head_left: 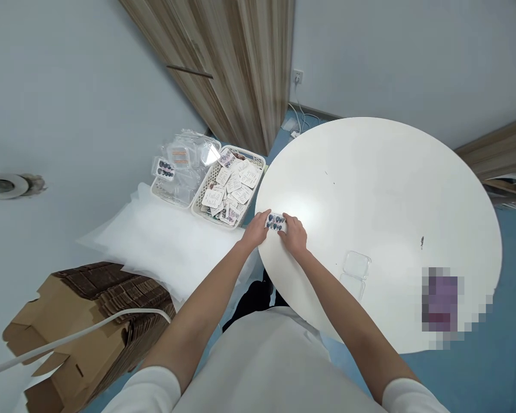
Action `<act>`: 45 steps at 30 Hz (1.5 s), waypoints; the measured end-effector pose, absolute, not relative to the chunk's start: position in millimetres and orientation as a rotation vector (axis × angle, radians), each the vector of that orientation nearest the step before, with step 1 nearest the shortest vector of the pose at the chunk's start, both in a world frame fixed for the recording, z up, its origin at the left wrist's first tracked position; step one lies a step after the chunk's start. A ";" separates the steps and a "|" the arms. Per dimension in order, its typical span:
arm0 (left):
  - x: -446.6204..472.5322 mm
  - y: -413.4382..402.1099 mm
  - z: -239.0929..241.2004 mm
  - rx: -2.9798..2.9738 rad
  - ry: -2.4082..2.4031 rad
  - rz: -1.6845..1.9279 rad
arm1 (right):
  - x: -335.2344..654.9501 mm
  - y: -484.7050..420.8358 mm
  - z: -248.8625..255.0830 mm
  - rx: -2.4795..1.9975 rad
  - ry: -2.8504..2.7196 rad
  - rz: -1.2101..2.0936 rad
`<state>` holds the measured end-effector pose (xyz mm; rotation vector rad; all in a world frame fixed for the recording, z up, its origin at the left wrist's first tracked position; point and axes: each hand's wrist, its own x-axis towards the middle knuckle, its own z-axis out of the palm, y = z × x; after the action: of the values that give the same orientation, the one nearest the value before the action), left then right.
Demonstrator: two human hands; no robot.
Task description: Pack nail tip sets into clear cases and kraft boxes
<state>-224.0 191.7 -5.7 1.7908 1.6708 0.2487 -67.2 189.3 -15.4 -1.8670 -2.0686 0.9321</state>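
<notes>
- a small room with pale walls and a blue floor; a round white worktop point(370, 189) fills the right half of the view
- nearest, low on the left, a stack of flattened cardboard point(90, 310) lies on the floor with a white cord point(69, 338) running across it
- on the near side of the worktop by the right forearm, a clear plastic box point(356, 265) lies open and looks empty
- at the worktop's near-left edge the left hand point(255, 229) and the right hand point(294, 234) meet on a small card of nail tips point(276, 222), one hand at each short end
- each grip is closed on the card, fingertips pinching its ends, the dark tips facing up between them; the card sits just above or on the surface, i cannot tell which
- by its look the card is very light, thin and bendy, and the tips on it small, glossy and likely to pop off if flexed, so the bare ends or edges seem the safest places to hold it, with gentle pressure
- left of the worktop a pile of white sheets point(163, 241) is spread out
- beyond them stand two white baskets side by side: the card basket point(260, 158) heaped with printed cards, the box basket point(167, 201) full of clear boxes
- farthest off, a wooden door point(241, 69) and a wall socket point(298, 76)
</notes>
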 end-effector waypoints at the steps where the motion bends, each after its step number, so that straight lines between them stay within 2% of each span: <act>1: -223.1 186.3 -5.9 1.799 1.670 0.262 | -66.4 185.1 -16.1 -1.821 -2.080 0.932; 10: -226.0 115.8 15.1 1.782 1.463 0.429 | -52.0 110.2 2.1 -1.532 -1.941 1.101; 17: -210.4 70.1 25.1 1.823 1.239 0.486 | -23.8 38.3 24.1 -1.582 -1.791 1.118; 28: -134.7 35.6 29.4 1.965 0.902 0.311 | 50.4 -42.3 36.0 -1.765 -1.540 0.969; 34: -82.8 29.9 31.8 1.986 0.918 0.265 | 101.6 -53.6 31.3 -1.771 -1.507 0.983; 45: -32.8 28.1 19.1 2.067 1.126 0.251 | 165.9 -29.8 6.8 -1.654 -1.624 1.208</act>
<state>-32.8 28.1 19.1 2.0674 1.1260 0.2509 165.9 -29.8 6.8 -1.6540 -1.6236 1.2078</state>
